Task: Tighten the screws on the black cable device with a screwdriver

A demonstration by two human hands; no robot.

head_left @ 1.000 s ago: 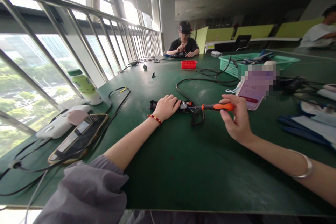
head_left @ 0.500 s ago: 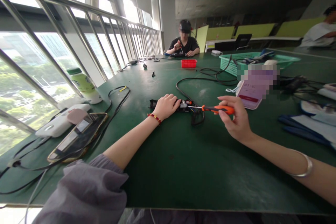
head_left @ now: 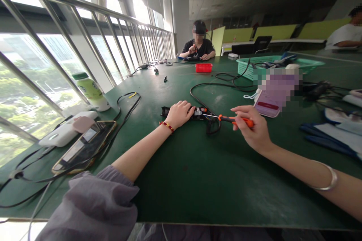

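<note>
On the green table, my left hand [head_left: 178,114] is closed over a black power tool body [head_left: 164,111], pressing it against the surface. The tool's right end is uncovered, with silvery metal and orange-red parts showing. A black cable [head_left: 194,87] curves away behind it. In my right hand [head_left: 253,128], fingers and thumb grip an orange-and-black screwdriver [head_left: 226,119]. Its thin shaft points left, and the tip reaches the exposed end of the tool body. Whether the tip sits in a screw is too small to tell.
A phone [head_left: 270,99] stands tilted before a green basket [head_left: 246,68]. Further back is a red box [head_left: 203,68]. To the left are a bottle [head_left: 92,92], another phone [head_left: 85,147] and cords; gloves [head_left: 333,131] lie right. A person [head_left: 198,47] sits across the table.
The screwdriver's handle has dropped slightly and tilted, with my right fingers shifted around it. My left hand and the tool body stay in place.
</note>
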